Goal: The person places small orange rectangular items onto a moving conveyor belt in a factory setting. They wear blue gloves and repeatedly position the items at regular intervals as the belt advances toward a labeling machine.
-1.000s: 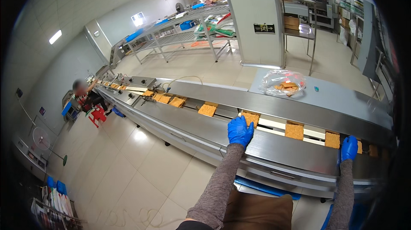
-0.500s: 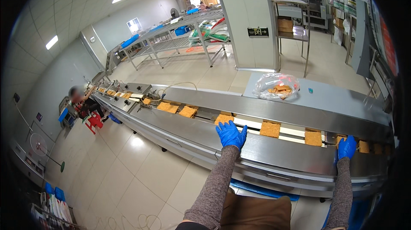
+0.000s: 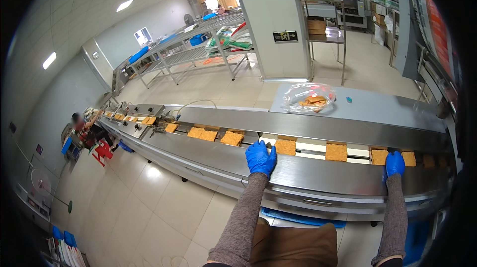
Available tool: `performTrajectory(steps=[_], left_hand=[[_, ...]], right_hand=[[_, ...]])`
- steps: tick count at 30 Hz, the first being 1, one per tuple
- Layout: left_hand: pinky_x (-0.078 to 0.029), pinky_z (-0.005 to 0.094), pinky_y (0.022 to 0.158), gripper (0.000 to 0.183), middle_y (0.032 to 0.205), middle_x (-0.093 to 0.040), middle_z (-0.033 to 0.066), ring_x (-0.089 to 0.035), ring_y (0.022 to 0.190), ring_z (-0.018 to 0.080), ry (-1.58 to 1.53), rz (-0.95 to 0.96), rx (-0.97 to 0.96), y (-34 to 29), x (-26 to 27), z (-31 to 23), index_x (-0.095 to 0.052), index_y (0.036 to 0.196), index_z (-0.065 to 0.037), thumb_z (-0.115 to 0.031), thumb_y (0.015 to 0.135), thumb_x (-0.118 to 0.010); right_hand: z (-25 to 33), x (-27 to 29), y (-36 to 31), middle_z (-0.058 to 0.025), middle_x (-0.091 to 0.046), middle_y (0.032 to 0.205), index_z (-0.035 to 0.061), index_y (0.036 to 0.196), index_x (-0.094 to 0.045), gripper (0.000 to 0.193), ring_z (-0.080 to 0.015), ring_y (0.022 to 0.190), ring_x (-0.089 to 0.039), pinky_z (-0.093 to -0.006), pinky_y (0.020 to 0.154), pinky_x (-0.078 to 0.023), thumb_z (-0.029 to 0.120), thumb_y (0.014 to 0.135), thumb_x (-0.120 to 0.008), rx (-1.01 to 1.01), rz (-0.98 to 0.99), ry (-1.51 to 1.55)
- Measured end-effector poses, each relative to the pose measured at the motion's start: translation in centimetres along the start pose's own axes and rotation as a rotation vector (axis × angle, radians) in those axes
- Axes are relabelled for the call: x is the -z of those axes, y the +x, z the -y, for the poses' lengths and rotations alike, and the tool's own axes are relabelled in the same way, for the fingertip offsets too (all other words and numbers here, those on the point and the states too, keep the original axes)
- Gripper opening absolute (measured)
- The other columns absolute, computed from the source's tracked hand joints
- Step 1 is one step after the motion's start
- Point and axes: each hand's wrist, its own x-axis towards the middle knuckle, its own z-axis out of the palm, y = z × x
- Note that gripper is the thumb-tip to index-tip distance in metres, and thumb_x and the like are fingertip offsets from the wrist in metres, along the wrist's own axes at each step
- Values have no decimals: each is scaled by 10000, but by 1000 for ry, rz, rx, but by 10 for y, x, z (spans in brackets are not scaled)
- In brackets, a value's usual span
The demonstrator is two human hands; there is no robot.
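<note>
Flanking 3 food pcs: 2 hands

Beyond both hands, up from the left grip and slightly to its right, a dark rectangular sign is fixed to the pale pillar. It bears a light pictogram, its figure too small to make out fully, and an arrow pointing right. Farther off, left of the sign, printed bags on the rack show green and red areas without legible lettering. Far left of the left grip, a small dark plate on the wall is too small to read.
</note>
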Motion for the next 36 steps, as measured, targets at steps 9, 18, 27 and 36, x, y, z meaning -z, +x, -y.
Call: performTrajectory(steps=[9,18,27,36], left_hand=[[-294,487,1092,648,1363,-464,266,-406,1299,391,65,0,285,4,-27,27,-529,1276,18,-447,832,-614],[-249,488,1111,671,1422,-419,240,-376,1323,382,9,68,393,8,-16,26,-498,1327,-16,-441,826,-635],[-163,529,1142,597,1314,-542,167,-447,1289,310,180,282,385,30,-33,32,-551,1278,-62,-426,808,-608],[-491,427,802,585,939,-669,167,-655,888,321,179,297,195,29,-41,-41,-661,982,-57,-506,619,-756]], right_hand=[[0,-1,-2,-232,-648,887,-16,893,-636,240,-410,850,-627,-487,744,-510,159,742,-703,158,-310,90],[16,14,-15,-194,-636,1100,-12,944,-648,198,-382,937,-604,-470,816,-499,146,826,-627,399,-366,74],[25,16,-18,-187,-594,797,22,794,-592,120,-380,781,-587,-496,692,-469,138,821,-600,394,-398,70],[8,9,-16,-168,-599,769,38,766,-605,119,-364,755,-597,-488,656,-474,139,828,-610,386,-398,35]])
